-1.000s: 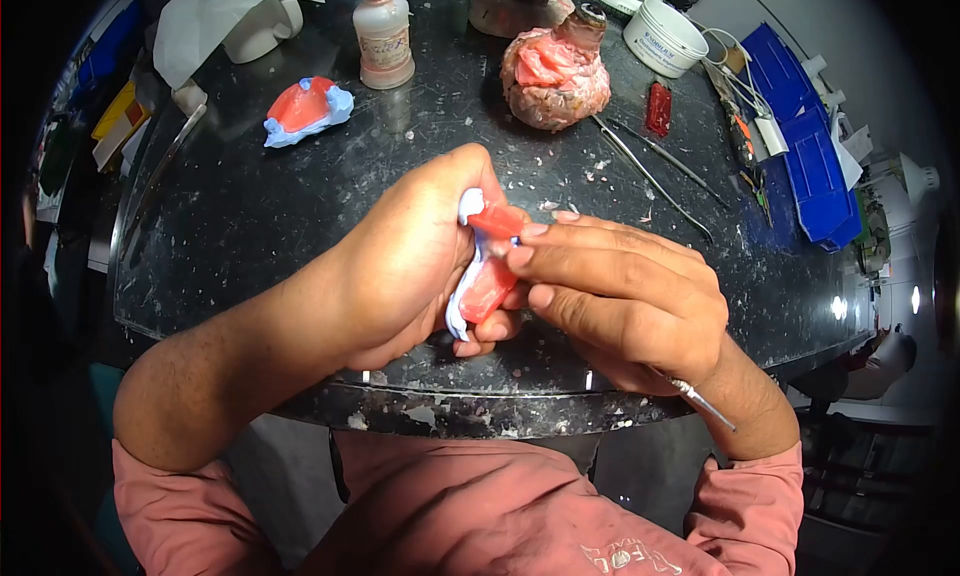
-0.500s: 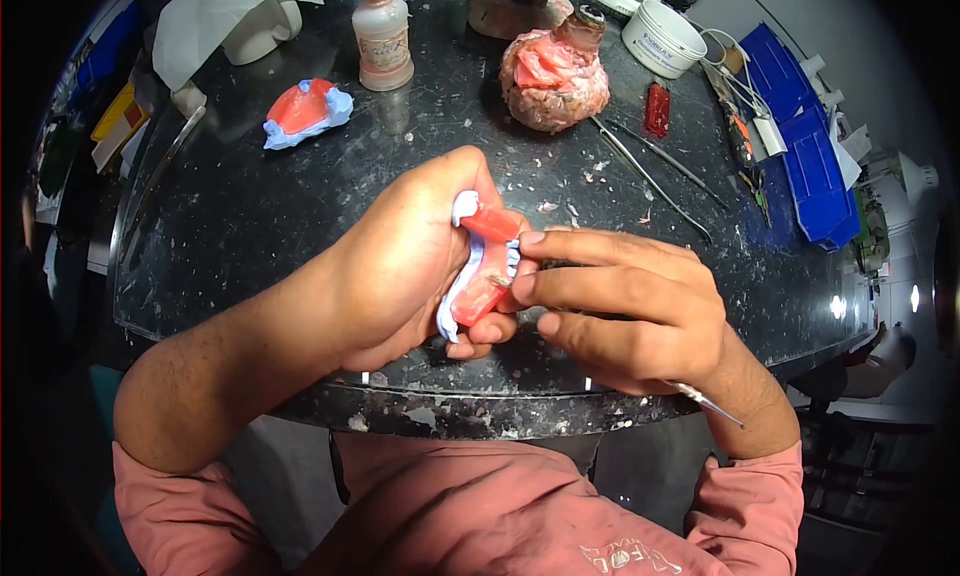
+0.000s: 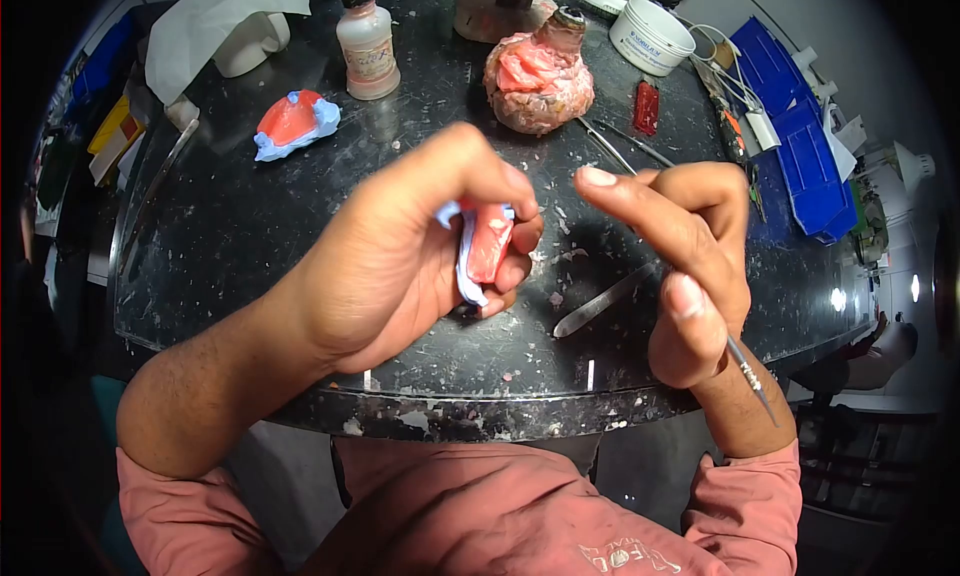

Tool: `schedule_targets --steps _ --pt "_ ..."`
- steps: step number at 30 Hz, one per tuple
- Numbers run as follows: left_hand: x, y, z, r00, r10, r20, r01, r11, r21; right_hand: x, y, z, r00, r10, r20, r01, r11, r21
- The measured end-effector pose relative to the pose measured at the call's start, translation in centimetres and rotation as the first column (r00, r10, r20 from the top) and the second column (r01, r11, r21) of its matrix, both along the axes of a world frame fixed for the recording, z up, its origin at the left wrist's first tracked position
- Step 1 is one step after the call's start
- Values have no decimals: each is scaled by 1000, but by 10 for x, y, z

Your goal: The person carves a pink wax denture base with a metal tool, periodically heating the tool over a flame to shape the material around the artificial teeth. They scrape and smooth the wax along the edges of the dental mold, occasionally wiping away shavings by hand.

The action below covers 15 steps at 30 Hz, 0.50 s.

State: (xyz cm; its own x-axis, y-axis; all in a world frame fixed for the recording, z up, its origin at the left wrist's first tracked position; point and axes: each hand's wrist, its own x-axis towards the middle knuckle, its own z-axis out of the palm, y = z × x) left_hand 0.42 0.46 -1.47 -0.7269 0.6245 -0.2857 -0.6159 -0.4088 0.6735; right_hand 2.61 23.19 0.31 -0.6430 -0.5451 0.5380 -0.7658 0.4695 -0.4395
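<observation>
My left hand (image 3: pixel 410 226) is curled around a dental piece of pink wax with a blue rim (image 3: pixel 490 244). Its fingers and thumb cover much of that piece. My right hand (image 3: pixel 690 256) is raised to the right, apart from the piece, with its index finger pointing left. A slim metal dental tool (image 3: pixel 752 378) lies in this hand, one end sticking out beneath toward the wrist; its other end is hidden by the fingers. Below the right hand's fingers shows a flat metal spatula blade (image 3: pixel 600 306), its far end behind the hand.
At the back stand a labelled bottle (image 3: pixel 368 51), a lumpy pink-coated container (image 3: pixel 540 81) and a white tub (image 3: pixel 652 38). Another pink and blue dental piece (image 3: pixel 295 126) lies at left. A red block (image 3: pixel 646 108) and blue trays (image 3: pixel 805 166) are at right.
My right hand has drawn away from the dental piece to the right, still with the slim tool. My left hand has turned the piece and closed further over it. The spatula blade has come into view.
</observation>
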Motion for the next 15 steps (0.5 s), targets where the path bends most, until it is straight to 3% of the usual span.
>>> schedule_targets --steps 2,3,5,6,7,12,15 --pt "2 2 3 998 61 -34 -61 998 15 -2 0 -6 990 37 135 -25 996 -88" --pt "2 1 3 998 58 -33 -58 998 14 -2 -5 -10 972 117 203 -67 969 -237" --pt "0 -3 2 996 -53 -75 48 997 -64 9 -12 -20 948 144 283 -14 909 -416" --pt "0 -4 0 996 -52 -73 48 997 -63 -5 -3 -14 948 269 170 -221 941 -256" --pt "0 -5 -2 995 -52 -83 48 997 -55 -9 -7 -15 959 272 84 -250 945 -213" --pt "2 -2 -6 994 -19 -110 8 996 -93 -12 -12 -17 973 228 35 -222 966 -130" --pt "2 -3 -4 986 -50 -156 27 989 -147 -15 -14 -28 978 208 -27 -209 960 -184"
